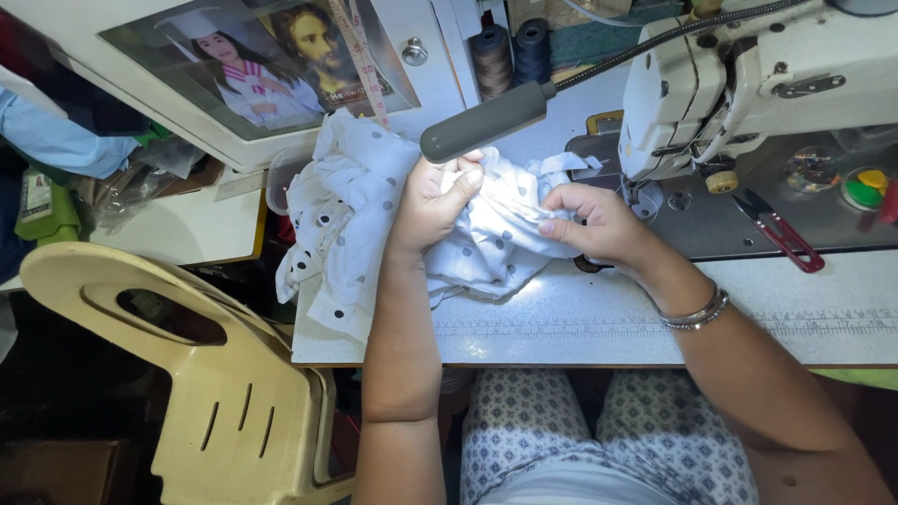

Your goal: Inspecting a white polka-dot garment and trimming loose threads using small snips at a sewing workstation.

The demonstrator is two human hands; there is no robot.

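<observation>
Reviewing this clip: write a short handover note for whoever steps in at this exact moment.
Left hand: gripping the bunched white dotted fabric from above.
Right hand: pinching the fabric's right end, close to the sewing machine.
Fabric: heaped on the table, partly hanging over its left edge; not under the needle.
Snips: on the machine bed, untouched.
Lamp: over the hands.
Done: no stitching visible. Left: fabric still needs laying flat at the needle.

Your left hand and right hand both pinch the white dotted fabric, bunched on the pale surface just in front of the sewing machine. A grey lamp head hangs above your left hand. Red-handled snips lie to the right, a cream plastic chair stands at your left.
</observation>
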